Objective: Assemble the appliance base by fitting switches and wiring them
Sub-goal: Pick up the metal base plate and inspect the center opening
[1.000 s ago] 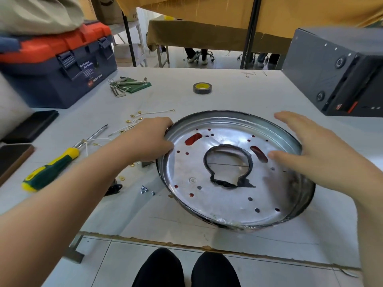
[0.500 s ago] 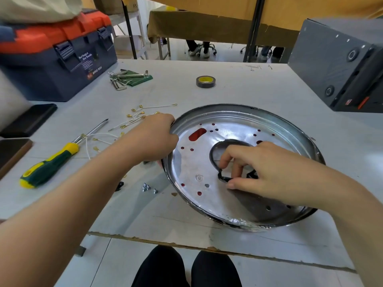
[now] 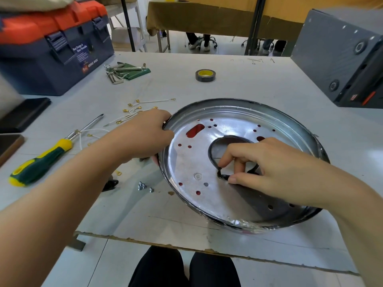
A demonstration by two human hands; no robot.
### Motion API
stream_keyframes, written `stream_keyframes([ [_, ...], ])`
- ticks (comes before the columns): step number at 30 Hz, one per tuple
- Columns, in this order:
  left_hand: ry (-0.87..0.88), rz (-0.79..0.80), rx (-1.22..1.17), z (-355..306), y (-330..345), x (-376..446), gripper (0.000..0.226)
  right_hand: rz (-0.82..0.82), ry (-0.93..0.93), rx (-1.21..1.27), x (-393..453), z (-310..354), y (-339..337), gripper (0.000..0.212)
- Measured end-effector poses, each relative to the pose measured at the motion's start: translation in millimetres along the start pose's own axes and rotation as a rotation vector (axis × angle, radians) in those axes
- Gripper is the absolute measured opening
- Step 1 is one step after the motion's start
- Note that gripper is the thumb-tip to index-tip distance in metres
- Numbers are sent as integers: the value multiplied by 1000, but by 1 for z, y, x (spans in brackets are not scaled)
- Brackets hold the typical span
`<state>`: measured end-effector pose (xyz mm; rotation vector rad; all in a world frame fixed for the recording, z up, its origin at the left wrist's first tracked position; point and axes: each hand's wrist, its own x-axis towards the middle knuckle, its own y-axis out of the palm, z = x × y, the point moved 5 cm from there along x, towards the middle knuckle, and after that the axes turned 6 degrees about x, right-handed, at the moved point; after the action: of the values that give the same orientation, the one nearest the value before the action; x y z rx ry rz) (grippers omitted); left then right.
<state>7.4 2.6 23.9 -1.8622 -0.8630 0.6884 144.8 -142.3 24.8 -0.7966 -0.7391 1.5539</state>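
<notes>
while my left hand (image 3: 143, 134) is clamped on the left rim of the round metal base (image 3: 209, 206), fingers curled over its edge, my right hand (image 3: 267, 166) reaches down into the middle of it. there my thumb and forefinger are pinched together on the black ring (image 3: 211, 151) that lines the centre opening, right at its near end where the strip kinks and curls. so the base sits between and under both of my grips, on the white worktop (image 3: 238, 79), its near edge close to the worktop's chipped front edge.

the base is a shallow, shiny pan with a dark outer rim. its floor is punched with many small round holes and a couple of longer slots that show red through them, and a small embossed stud sits near the left of the ring. the near right part of the floor lies in the shadow of my arm.

left of the base lie a few small screws (image 3: 143, 186), some white wires (image 3: 132, 112) with gold terminals, and a screwdriver (image 3: 41, 162) with a green and yellow handle. a roll of black tape (image 3: 205, 75) lies further back.
</notes>
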Motion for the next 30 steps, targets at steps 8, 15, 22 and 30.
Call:
stream_keyframes([
  [8, -1, 4, -11, 1, 0, 1, 15, -18, 12, 66, 0, -3, 0, 12],
  [15, -9, -7, -19, 0, 0, 1, 15, -12, 18, 73, 1, -8, -1, 17],
  [22, -14, -6, -33, -1, 2, -1, 17, 23, 23, 135, 0, -8, -1, 16],
  [30, -20, -13, -48, -1, 3, -2, 19, 31, 9, 153, -1, -7, 0, 9],
])
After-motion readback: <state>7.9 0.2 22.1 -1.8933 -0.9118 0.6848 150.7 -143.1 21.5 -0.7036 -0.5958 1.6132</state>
